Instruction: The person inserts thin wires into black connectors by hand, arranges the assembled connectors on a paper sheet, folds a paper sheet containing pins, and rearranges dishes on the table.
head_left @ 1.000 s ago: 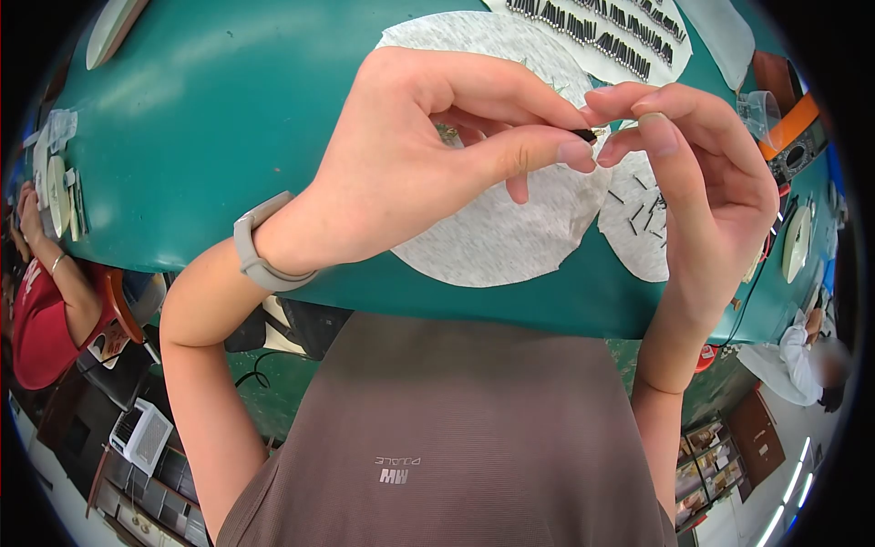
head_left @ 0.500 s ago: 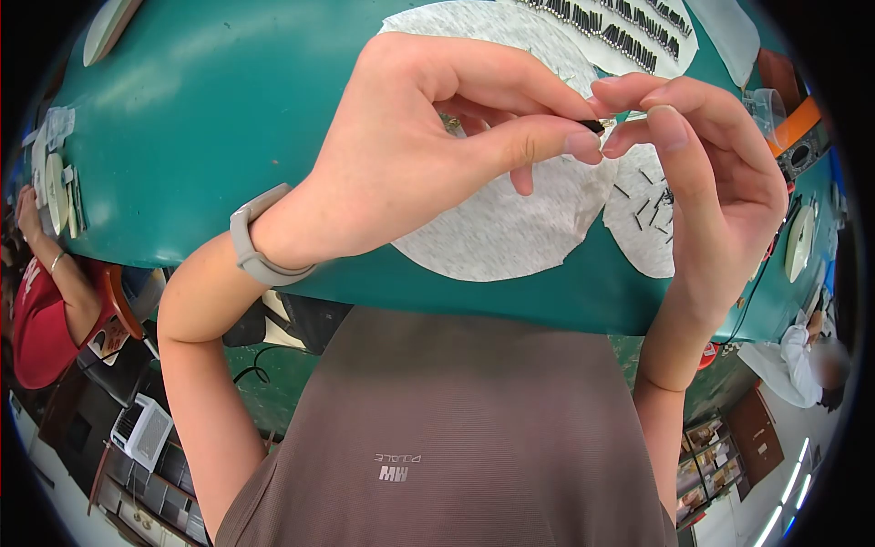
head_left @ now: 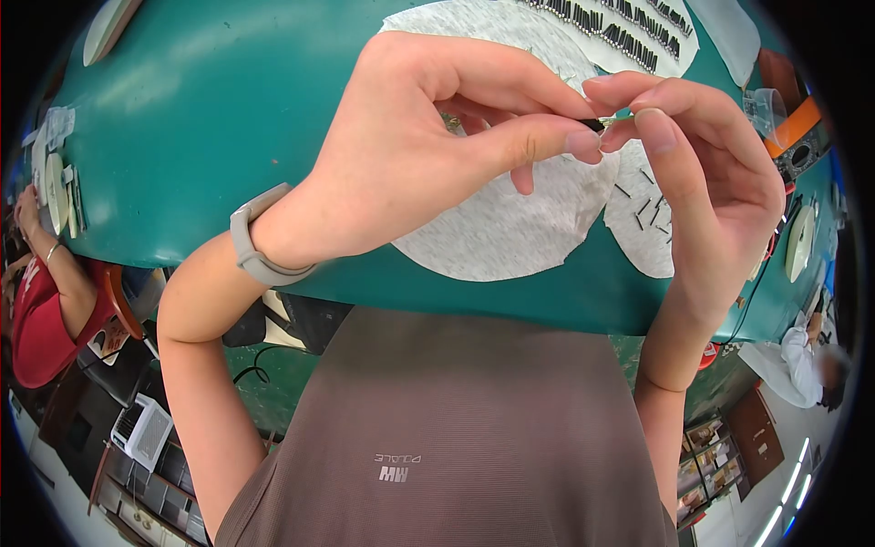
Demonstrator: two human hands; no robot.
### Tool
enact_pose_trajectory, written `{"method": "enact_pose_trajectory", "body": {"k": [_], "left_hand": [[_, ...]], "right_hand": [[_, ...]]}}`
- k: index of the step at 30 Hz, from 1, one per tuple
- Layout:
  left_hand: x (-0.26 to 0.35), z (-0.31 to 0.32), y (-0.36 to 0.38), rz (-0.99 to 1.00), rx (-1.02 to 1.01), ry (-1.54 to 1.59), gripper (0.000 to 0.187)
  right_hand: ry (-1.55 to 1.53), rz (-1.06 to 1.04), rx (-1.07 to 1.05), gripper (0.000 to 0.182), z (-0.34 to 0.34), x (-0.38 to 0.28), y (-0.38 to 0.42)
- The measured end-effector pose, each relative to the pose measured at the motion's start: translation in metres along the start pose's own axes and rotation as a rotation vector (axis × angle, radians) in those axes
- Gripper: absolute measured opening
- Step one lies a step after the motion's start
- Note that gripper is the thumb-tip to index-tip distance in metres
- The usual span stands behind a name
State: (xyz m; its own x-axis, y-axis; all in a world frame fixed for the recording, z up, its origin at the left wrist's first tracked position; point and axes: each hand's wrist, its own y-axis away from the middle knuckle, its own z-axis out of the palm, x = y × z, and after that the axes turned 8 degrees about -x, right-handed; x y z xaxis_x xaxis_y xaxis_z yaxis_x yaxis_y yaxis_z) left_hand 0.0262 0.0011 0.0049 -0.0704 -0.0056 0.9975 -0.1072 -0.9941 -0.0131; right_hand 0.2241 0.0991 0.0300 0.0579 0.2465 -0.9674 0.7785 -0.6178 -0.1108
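My left hand (head_left: 419,164), with a grey band on its wrist, pinches a small black cylindrical piece (head_left: 592,124) between thumb and index finger. Close against its tip, my right hand (head_left: 715,159) has thumb and fingers drawn together around a thin green sliver (head_left: 623,114), too small to name. Whether the black piece and the sliver are joined cannot be made out. Beneath both hands lies a large round grey-white pad (head_left: 510,232). Beside it, partly behind my right hand, a smaller pale pad (head_left: 629,228) carries several thin black pins (head_left: 641,205).
At the top, a white sheet (head_left: 685,56) holds rows of small black-and-silver cylinders (head_left: 629,47). An orange-and-black meter (head_left: 795,137) and a clear cup (head_left: 764,108) are at the right. Other people sit at the left and right edges of the green table (head_left: 200,118).
My right thumb and fingers have shifted slightly, and the green sliver shows more clearly between them. My left hand keeps its pinch on the black piece.
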Motion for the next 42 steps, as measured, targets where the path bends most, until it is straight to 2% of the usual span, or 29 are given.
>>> {"method": "enact_pose_trajectory", "body": {"k": [4, 13, 18, 21, 27, 33, 37, 42], "left_hand": [[0.002, 0.000, 0.000, -0.008, 0.000, -0.008, 0.015], [0.001, -0.001, 0.000, 0.000, -0.004, -0.003, 0.014], [-0.002, -0.002, 0.000, 0.018, -0.006, 0.009, 0.015], [0.001, -0.001, 0.001, -0.014, 0.018, 0.001, 0.015], [0.000, -0.006, 0.000, -0.025, 0.031, 0.118, 0.015], [0.000, -0.005, -0.001, -0.034, 0.017, 0.095, 0.015], [-0.002, -0.004, -0.001, -0.010, 0.013, 0.048, 0.016], [0.000, -0.004, -0.001, -0.023, 0.012, 0.008, 0.016]], "right_hand": [[-0.066, -0.005, 0.015, 0.013, 0.003, 0.002, 0.001], [0.036, 0.006, 0.003, 0.013, 0.003, -0.001, -0.001], [-0.018, -0.044, -0.007, 0.014, 0.009, 0.003, -0.001], [0.106, -0.032, -0.019, 0.017, 0.012, 0.000, -0.003], [0.247, -0.139, -0.026, 0.025, 0.015, -0.004, -0.005], [0.229, -0.112, 0.013, 0.018, 0.016, -0.001, -0.004], [0.280, -0.189, -0.033, 0.014, 0.012, 0.003, -0.007], [0.324, -0.160, -0.024, 0.017, 0.014, 0.000, -0.007]]}}
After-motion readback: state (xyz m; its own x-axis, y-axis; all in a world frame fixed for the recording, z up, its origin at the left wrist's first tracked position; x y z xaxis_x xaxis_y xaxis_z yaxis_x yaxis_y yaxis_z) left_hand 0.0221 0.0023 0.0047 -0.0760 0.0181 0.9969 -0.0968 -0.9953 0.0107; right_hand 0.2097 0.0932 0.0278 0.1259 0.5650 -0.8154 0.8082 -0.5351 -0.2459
